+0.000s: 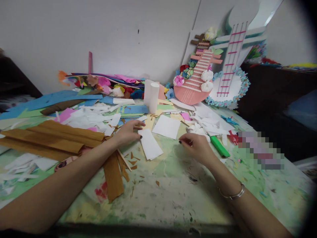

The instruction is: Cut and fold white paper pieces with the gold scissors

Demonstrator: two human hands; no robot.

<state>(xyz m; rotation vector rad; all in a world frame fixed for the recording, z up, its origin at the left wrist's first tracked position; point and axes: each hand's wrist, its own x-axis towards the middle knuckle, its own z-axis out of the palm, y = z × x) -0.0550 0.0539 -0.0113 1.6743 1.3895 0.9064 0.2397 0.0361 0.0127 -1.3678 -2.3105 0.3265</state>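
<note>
1. Through the head camera I see the left hand [130, 132] at the nearer white piece [151, 145]; its thumb is at the paper's upper left edge. The thumb and the fingers stand apart, and I see nothing pinched between them.
2. The right hand [196, 145] is above the table [173, 195], to the right of the papers. Its fingers bend toward the thumb; I cannot tell whether they pinch something thin.
3. The square white sheet [166, 126] lies flat between the two hands, just beside the nearer piece. Neither hand seems to touch it.
4. What is done, in my judgement: both white pieces look cut to shape, with mostly straight edges. I see no fold, drawing or glue on them.
5. What is left: the two pieces are not joined, as far as I can see. The white roll [154, 99] stands upright behind them.
6. Brown scraps [132, 162] and a brown strip [112, 180] lie near the left forearm; I judge them as leftovers from cutting.
</note>
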